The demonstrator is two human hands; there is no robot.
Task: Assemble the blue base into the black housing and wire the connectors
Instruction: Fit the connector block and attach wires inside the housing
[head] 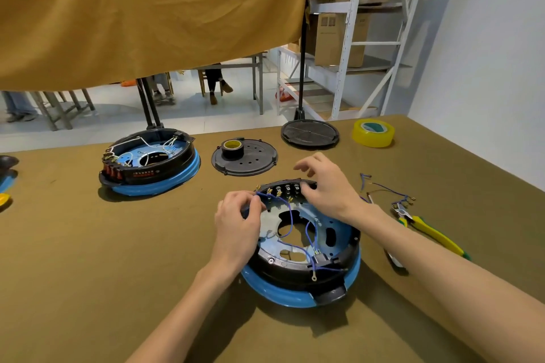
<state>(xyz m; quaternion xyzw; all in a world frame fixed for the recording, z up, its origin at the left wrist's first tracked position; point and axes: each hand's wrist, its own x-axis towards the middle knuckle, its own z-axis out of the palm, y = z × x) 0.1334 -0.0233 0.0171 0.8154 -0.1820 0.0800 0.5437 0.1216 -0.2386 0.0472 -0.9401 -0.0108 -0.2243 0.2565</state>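
Observation:
A black housing sits in a blue base in front of me on the table. Blue wires with brass terminals loop across its inside to a row of connectors at its far rim. My left hand pinches a blue wire end by the leftmost connectors. My right hand rests on the housing's far right rim, thumb and fingers curled round it, index finger raised.
A second wired black and blue assembly stands at the far left. Two black round covers lie beyond, one carrying a black tape roll. Yellow tape, spare blue wires and yellow-handled pliers lie right.

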